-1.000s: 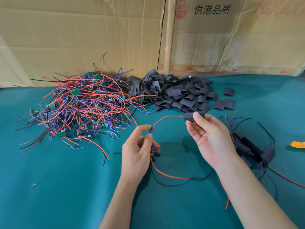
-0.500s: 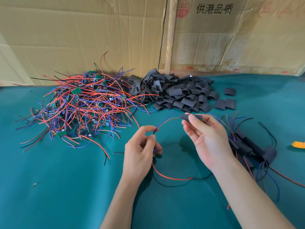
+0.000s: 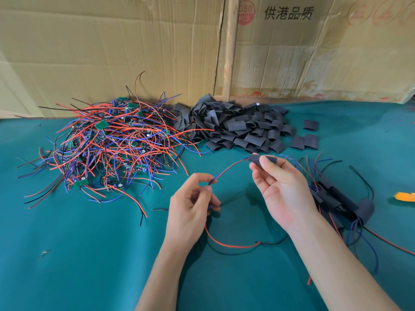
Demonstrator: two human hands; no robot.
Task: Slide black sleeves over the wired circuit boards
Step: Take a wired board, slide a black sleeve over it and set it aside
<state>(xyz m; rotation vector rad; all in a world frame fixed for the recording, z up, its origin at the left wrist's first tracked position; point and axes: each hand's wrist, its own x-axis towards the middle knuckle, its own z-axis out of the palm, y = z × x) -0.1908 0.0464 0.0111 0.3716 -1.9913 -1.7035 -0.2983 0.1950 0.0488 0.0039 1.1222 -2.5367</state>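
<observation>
Black sleeve [image 3: 258, 159] pinched by right hand [image 3: 284, 191], wires entering.

Two bare forearms and hands, head-camera view.
Left hand [image 3: 190, 212] and right hand [image 3: 283, 189]: no gloves, rings, watches or sleeves visible; both forearms uncovered to the frame's lower edge; fingernails short and unpainted.

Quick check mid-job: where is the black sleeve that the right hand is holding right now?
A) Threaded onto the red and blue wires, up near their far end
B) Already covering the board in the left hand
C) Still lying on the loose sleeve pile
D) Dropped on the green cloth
A: the right hand pinches the short black tubular sleeve, and the thin red and blue wires run into its end from the left hand.
</observation>
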